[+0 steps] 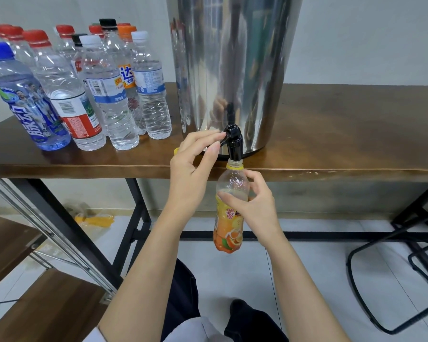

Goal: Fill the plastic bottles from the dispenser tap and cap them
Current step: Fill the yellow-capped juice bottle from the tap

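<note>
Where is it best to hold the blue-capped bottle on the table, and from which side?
Grip the blue-capped bottle round its mid-body, from the front-left: it stands upright at the group's outer corner, with other bottles close behind and on its right.

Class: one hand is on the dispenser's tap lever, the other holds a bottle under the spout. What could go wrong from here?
1. Overflow: the bottle looks nearly full while the left hand pinches the tap lever; a late release would likely spill onto the floor.
2. Drop: the right hand holds the uncapped bottle in the air, off the table edge; the grip could slip.
3. The yellow piece behind the left hand, probably the cap, could fall.
</note>
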`<state>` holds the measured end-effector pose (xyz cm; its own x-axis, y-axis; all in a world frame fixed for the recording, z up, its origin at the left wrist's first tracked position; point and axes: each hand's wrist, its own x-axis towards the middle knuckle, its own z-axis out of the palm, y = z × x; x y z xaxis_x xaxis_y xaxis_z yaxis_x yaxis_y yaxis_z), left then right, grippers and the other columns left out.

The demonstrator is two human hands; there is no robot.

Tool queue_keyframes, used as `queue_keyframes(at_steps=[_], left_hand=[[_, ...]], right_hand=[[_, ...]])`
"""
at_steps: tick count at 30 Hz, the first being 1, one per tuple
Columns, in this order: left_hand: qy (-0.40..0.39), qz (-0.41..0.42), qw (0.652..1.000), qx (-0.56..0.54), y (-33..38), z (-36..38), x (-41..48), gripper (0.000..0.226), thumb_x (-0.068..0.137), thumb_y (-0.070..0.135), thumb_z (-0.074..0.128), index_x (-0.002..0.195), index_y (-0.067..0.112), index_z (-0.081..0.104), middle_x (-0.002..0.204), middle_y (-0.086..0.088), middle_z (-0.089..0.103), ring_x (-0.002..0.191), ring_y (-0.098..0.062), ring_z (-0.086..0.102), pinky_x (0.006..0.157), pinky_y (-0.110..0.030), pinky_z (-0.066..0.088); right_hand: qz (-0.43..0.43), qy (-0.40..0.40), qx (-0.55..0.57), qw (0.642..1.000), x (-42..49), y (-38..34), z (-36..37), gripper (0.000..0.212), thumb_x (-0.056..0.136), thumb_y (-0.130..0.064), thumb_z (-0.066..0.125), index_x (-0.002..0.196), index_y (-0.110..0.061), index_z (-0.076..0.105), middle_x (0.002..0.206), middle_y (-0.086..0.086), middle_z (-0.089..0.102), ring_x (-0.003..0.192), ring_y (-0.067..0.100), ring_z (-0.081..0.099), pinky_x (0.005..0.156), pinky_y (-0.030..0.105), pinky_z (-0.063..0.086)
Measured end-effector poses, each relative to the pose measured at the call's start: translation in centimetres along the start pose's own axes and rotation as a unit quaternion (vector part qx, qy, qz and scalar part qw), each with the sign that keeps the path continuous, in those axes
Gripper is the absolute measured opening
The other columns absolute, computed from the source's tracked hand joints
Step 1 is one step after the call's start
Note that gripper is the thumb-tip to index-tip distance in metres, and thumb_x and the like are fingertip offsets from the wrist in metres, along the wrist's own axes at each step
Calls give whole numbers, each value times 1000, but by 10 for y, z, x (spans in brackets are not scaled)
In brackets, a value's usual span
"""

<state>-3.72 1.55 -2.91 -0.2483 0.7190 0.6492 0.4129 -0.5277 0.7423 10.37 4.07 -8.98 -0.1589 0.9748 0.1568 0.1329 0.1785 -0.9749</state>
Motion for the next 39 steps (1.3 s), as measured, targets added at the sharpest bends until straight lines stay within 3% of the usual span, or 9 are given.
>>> queue_keyframes(at_steps=[16,24,39], left_hand=[[11,-8,1000,-12,-1,2,-2,21,100,12,55,113,21,70,118,8,66,120,-12,58,108,-48,42],[8,-15,1000,-18,0,2,-1,21,100,11,55,112,18,70,118,10,64,119,-8,58,107,-33,44],[8,-17,1000,-19,1,2,-1,21,100,11,55,112,20,70,118,12,64,118,-6,58,103,-22,43]], right_hand=[[-5,0,16,1000,-1,1,-2,58,71,-33,87,120,-38,57,118,-17,63,112,5,59,89,38,58],[-3,0,14,1000,-1,1,-2,57,71,-32,87,120,-38,57,116,-20,63,110,1,59,89,36,58],[-6,7,0,1000,-1,0,0,60,73,-33,86,124,-37,55,119,-20,61,110,2,58,88,33,58]])
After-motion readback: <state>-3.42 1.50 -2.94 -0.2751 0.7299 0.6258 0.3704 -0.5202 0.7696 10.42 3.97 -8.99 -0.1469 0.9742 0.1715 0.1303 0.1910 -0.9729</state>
